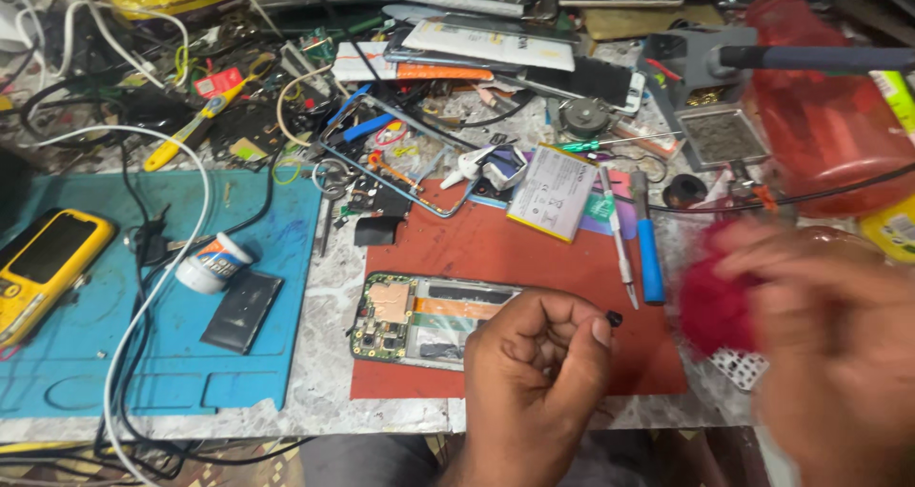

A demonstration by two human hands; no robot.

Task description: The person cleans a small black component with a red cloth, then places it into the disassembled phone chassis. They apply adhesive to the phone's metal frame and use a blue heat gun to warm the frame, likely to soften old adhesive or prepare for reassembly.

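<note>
We see our left hand [538, 354] curled up tight, low in the middle. Its thumb and finger pinch a tiny black part [615, 321] at the tips. Just behind this hand lies an opened phone [419, 320] with its back off. We can see its green board and a copper patch. The phone rests on a red mat [534, 249], and our hand covers its right end.

Our right hand [820, 325] is on the right side and looks very blurry. It is near something fuzzy and red [715, 301], but we cannot tell if it is holding it.

A blue-handled tool [650, 258] and thin tweezers [618, 234] lie on the red mat's right side. A flat phone battery [553, 192] sits at the top of the mat. Far to the left is a yellow phone [43, 268] on a blue mat [248, 373], with a small white tub [212, 263] near it.
</note>
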